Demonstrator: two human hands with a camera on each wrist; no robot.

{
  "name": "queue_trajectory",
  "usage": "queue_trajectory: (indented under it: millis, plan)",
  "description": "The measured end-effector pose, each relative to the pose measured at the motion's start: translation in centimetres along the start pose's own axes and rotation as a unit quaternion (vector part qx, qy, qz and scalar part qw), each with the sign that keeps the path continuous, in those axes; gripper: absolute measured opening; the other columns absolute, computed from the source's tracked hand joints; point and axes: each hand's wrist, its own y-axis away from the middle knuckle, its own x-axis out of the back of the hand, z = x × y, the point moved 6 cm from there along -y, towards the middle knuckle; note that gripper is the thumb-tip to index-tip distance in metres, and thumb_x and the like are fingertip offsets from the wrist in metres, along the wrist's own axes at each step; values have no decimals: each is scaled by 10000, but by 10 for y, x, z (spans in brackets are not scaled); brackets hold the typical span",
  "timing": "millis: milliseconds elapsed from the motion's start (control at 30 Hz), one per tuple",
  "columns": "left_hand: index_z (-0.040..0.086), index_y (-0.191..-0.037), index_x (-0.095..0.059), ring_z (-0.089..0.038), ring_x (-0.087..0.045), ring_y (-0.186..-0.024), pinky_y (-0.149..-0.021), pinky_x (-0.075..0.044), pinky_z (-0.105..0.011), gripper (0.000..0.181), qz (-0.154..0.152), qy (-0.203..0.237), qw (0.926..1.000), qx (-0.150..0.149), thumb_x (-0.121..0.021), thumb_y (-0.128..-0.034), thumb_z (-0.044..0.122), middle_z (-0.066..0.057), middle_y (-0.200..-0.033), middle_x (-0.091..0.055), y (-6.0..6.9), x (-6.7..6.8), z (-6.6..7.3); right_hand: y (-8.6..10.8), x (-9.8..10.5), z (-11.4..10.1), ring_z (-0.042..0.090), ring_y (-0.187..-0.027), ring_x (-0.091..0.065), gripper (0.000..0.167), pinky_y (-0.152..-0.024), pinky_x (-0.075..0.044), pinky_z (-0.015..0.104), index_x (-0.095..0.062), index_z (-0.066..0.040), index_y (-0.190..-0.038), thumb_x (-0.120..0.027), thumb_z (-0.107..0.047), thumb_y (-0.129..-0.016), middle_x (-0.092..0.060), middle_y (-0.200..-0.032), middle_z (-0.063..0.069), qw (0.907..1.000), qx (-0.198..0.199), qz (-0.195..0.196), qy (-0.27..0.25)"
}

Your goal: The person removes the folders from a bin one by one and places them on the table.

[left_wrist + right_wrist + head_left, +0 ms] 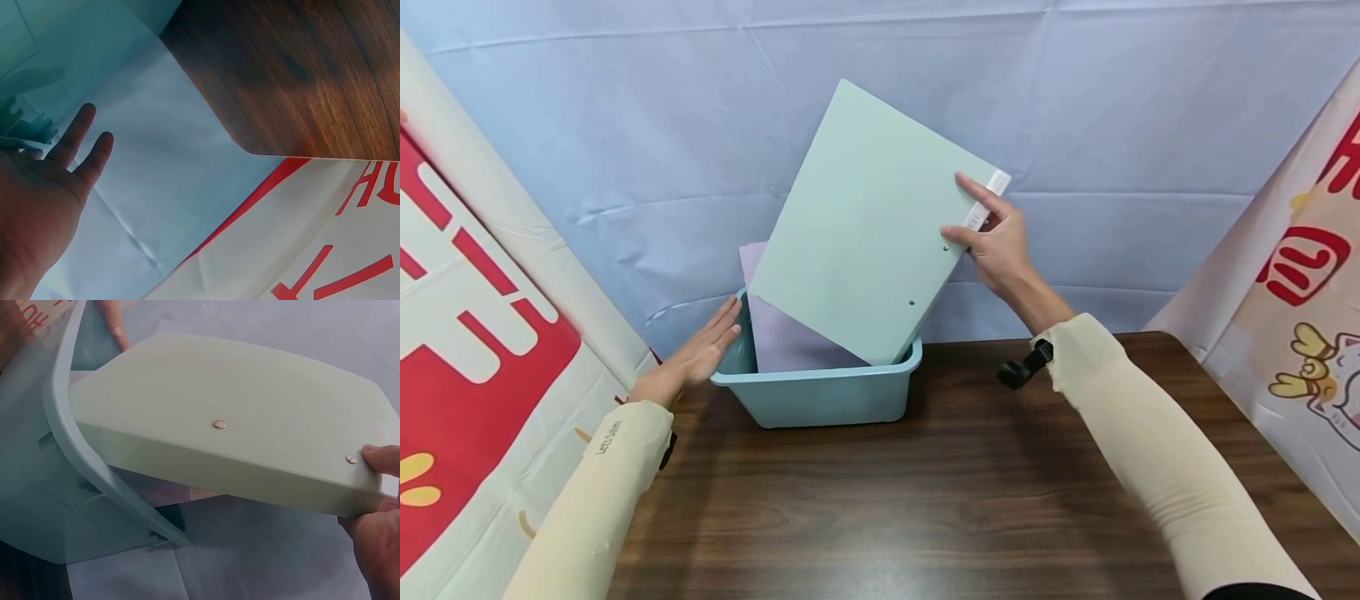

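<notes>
A pale green binder [865, 225] is tilted over a blue basin [820, 400], its lower corner at the basin's right front rim. The right hand [1000, 250] grips the binder near its upper right corner, thumb on the cover. In the right wrist view the green binder [237, 400] shows two rivets, and the right hand [381, 531] pinches its end. Behind it a purple folder [790, 337] stands in the basin. The left hand [700, 346], fingers extended, rests at the basin's left rim; two of its fingers show spread in the left wrist view, where the left hand [44, 206] holds nothing.
The basin stands toward the back of a dark wooden table [880, 500]. A pale blue cloth [1112, 142] hangs behind it. Printed red and white cloths hang at the left [482, 358] and right sides.
</notes>
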Motion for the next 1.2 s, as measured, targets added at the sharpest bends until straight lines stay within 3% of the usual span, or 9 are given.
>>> queue_trajectory:
  millis: [200, 767, 1200]
  plan:
    - [65, -1704, -21, -423, 24, -1628, -1270, -72, -660, 643, 21, -7, 10000, -24, -207, -1177, 382, -161, -1780, 77, -1, 0, 2, 3, 13, -2, 284, -1346, -557, 791, -928, -602, 291, -588, -123, -1527, -692, 277, -853, -522, -1513, 142, 9992, -148, 161, -335]
    - [31, -1697, -58, -435, 0, -1626, -1274, -78, -649, 636, 144, 103, 9998, -126, -236, -1178, 354, -182, -1777, 44, -3, -1, 5, 8, 36, -21, 277, -1296, -560, 822, -873, -629, 334, -583, -66, -1520, -648, 349, -814, -505, -1498, 161, 9879, -67, 464, -1475]
    - [27, -1696, -56, -426, 11, -1628, -1280, -69, -637, 637, 172, 139, 9996, -150, -228, -1179, 357, -179, -1778, 47, -4, -2, 4, 9, 55, -36, 291, -1351, -536, 858, -869, -632, 353, -555, -43, -1534, -629, 381, -793, -470, -1555, 168, 9807, 145, 556, -1868]
